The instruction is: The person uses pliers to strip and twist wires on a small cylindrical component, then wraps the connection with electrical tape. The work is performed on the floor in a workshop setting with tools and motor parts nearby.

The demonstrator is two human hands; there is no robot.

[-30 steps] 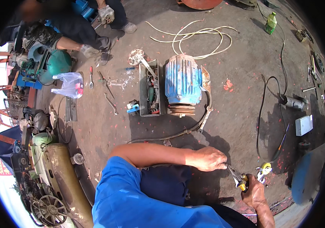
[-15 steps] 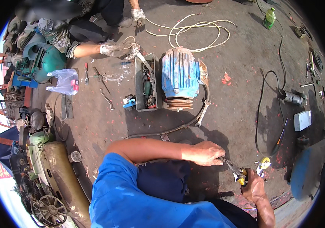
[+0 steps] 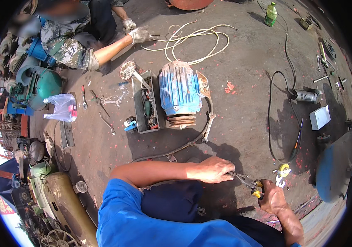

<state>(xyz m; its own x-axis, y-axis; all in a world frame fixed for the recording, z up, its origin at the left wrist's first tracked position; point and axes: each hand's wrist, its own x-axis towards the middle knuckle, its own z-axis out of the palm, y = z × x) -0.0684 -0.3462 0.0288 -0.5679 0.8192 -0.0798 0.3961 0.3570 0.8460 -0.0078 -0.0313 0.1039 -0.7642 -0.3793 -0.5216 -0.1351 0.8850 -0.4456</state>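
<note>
My left hand (image 3: 215, 169) is closed around a dark cable end, mostly hidden by the fingers. Pliers with yellow-and-black handles (image 3: 256, 192) are gripped in my right hand (image 3: 272, 198), and their jaws reach toward the cable end at my left fingertips. Whether the jaws touch it is too small to tell. Beyond my left forearm stands a blue ribbed electric motor (image 3: 180, 88) with a rusty pulley (image 3: 181, 120). A dark cable (image 3: 176, 151) runs from its side toward my left arm. A wrench (image 3: 210, 127) lies beside the motor.
A metal toolbox (image 3: 136, 103) stands left of the motor. A co-worker's gloved hand (image 3: 141, 35) is at a coil of pale cable (image 3: 192, 37). Yellow tape (image 3: 284, 168) lies near my right hand; a white box (image 3: 320, 117) and grey power tool (image 3: 306, 96) lie farther right.
The co-worker's gloved hand has left the toolbox for the pale cable, and a round rusty piece now shows by the box. My hands keep their grips; the whole view has shifted slightly.
</note>
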